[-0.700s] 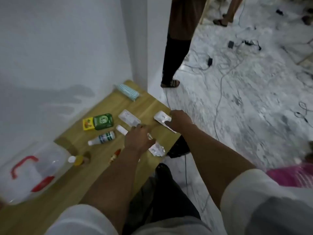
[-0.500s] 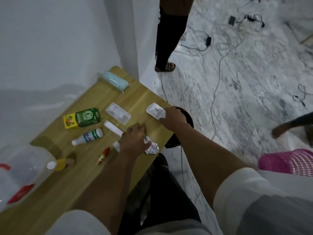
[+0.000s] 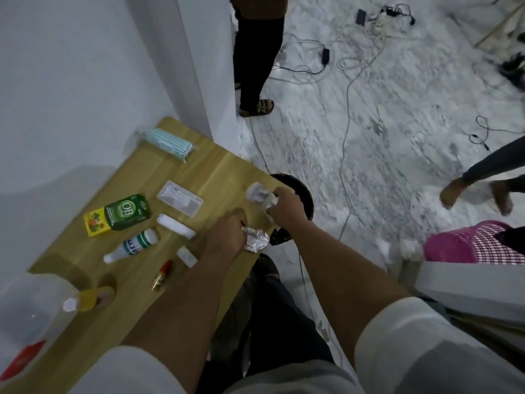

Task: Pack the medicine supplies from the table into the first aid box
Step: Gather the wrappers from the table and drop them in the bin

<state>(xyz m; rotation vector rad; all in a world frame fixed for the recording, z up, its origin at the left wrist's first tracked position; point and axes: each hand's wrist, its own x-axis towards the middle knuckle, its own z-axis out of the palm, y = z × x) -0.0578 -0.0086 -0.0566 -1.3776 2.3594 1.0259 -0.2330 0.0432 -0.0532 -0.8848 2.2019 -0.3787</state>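
a head-worn camera looks down at a wooden table (image 3: 136,177) against a white wall. two bare hands reach onto its right side. the left hand (image 3: 224,240) is closed around one crumpled foil blister strip (image 3: 255,240) at the table's near edge. the right hand (image 3: 287,207) is clamped on one crumpled white packet (image 3: 259,194) at the table's right corner.

still lying loose on the table, counted: one green and yellow medicine carton (image 3: 119,214), one white bottle with a green label (image 3: 133,245) lying on its side, one clear flat plastic case (image 3: 180,201), one white tube (image 3: 174,225), one small white box (image 3: 187,256) partly under the left wrist, one small red-tipped stick (image 3: 162,274), one yellow bottle with a white cap (image 3: 85,301), and one striped packet of masks (image 3: 169,143) at the far end.

one translucent first aid box (image 3: 25,317) with red fittings sits at the lower left, touching the yellow bottle; whether it is open cannot be told.

beyond the table, a marble floor (image 3: 397,132) with tangled cables (image 3: 346,69), one black bin (image 3: 298,194), one pink basket (image 3: 468,241), and legs of two other people.
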